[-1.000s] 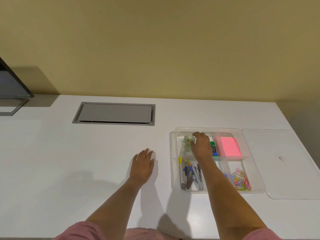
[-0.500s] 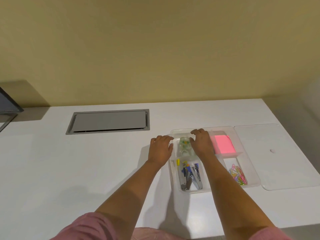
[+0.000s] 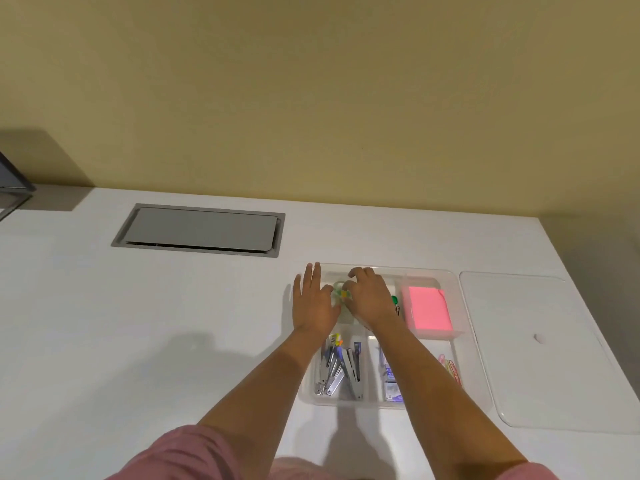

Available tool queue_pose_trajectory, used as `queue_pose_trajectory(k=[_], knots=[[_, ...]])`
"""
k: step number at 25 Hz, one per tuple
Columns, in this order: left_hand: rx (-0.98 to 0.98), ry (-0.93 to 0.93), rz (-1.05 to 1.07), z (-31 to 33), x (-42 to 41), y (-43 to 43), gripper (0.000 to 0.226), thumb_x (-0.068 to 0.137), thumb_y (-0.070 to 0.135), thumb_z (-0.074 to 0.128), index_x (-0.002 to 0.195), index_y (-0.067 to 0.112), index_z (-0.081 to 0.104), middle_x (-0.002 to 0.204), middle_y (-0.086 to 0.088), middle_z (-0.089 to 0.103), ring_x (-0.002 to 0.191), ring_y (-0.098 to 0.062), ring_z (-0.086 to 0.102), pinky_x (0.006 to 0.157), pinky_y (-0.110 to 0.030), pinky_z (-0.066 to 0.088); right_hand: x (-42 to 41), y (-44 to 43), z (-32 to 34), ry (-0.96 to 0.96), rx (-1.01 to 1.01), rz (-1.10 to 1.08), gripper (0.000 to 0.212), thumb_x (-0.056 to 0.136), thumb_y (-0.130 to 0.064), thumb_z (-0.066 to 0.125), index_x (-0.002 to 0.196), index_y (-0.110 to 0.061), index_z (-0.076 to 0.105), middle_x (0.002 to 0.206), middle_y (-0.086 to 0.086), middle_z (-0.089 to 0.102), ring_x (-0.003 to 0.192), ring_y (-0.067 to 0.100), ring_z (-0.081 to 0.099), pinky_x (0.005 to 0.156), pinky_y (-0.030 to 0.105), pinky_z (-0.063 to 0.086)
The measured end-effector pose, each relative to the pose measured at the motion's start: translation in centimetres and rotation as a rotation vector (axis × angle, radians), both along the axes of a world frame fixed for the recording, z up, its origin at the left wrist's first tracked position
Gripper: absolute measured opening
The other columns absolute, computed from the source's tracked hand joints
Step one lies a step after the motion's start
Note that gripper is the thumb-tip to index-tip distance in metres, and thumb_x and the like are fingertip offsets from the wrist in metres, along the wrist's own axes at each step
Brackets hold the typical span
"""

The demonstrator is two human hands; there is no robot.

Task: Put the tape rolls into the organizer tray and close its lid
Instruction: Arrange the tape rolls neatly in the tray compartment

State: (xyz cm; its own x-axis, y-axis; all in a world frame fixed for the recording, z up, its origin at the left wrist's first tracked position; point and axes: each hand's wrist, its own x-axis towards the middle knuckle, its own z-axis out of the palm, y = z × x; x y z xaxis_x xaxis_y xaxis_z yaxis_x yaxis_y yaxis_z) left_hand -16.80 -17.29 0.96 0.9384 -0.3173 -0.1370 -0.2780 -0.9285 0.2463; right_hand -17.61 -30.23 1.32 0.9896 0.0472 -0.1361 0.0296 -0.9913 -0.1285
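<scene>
A clear plastic organizer tray lies on the white desk at centre right. Small clear tape rolls with a green and yellow core sit in its back left compartment. My right hand is curled over them, fingertips on the rolls. My left hand lies flat over the tray's left edge, fingers spread, thumb touching the rolls. The clear lid lies flat on the desk to the right of the tray, apart from it.
The tray also holds a pink sticky-note pad, staplers, coloured paper clips and a small box. A grey cable hatch is set in the desk at back left. A dark monitor base is at far left.
My left hand has moved from the bare desk to the tray's left edge beside the tape rolls. My right hand stays on the rolls.
</scene>
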Motion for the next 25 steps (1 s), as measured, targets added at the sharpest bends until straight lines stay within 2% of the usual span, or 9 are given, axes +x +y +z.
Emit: queue_pose_trajectory(k=[5,10,14,18,22,25], knots=[[0.038,0.016,0.034,-0.4,0.2,-0.8,0.044,0.095,0.045,0.044,0.128,0.017,0.053,0.162,-0.008,-0.005,0.149,-0.023,-0.01,0.121,-0.041,-0.005,0.3,-1.0,-0.8,-0.082,0.024,0.029,0.029,0.093,-0.019,0.052,0.12,-0.013,0.064,0.136,0.003,0.05,0.127,0.022,0.042,0.1,0.031,0.036],[0.058,0.008,0.08,-0.4,0.1,-1.9,0.055,0.09,0.056,0.046,0.129,0.018,0.053,0.161,-0.011,-0.006,0.149,-0.024,-0.01,0.121,-0.042,-0.005,0.2,-1.9,-0.4,-0.264,0.312,-0.041,0.021,0.088,-0.018,0.063,0.105,-0.007,0.068,0.116,0.009,0.062,0.109,0.027,0.053,0.091,0.031,0.043],[0.109,0.001,0.117,-0.5,-0.4,-2.8,0.071,0.083,0.066,0.048,0.133,0.016,0.046,0.161,-0.013,-0.009,0.149,-0.026,-0.01,0.12,-0.045,-0.004,-0.3,-2.3,-0.3,-0.307,0.515,-0.15,0.017,0.086,-0.018,0.067,0.1,-0.007,0.065,0.109,0.008,0.061,0.104,0.022,0.051,0.08,0.014,0.031],[0.19,0.001,0.134,-0.8,-0.6,-3.4,0.075,0.086,0.064,0.044,0.141,0.014,0.035,0.159,-0.015,-0.014,0.148,-0.029,-0.011,0.12,-0.046,-0.002,-0.2,-2.7,-0.4,-0.276,0.508,-0.144,0.019,0.087,-0.02,0.067,0.101,-0.009,0.065,0.112,0.006,0.059,0.107,0.021,0.05,0.082,0.014,0.031],[0.194,-0.011,0.127,-0.9,-0.6,-3.7,0.07,0.089,0.057,0.044,0.14,0.01,0.036,0.159,-0.018,-0.012,0.148,-0.03,-0.011,0.121,-0.045,-0.002,-0.1,-2.7,-0.4,-0.264,0.509,-0.138,0.02,0.087,-0.021,0.066,0.102,-0.009,0.065,0.114,0.007,0.059,0.109,0.021,0.05,0.083,0.015,0.033],[0.127,-0.036,0.122,-0.9,-0.6,-3.3,0.069,0.086,0.056,0.047,0.135,0.008,0.041,0.16,-0.019,-0.008,0.149,-0.03,-0.008,0.122,-0.044,-0.001,-0.3,-2.7,-0.2,-0.307,0.541,-0.144,0.019,0.089,-0.02,0.065,0.104,-0.009,0.064,0.118,0.007,0.058,0.11,0.022,0.051,0.083,0.016,0.035]])
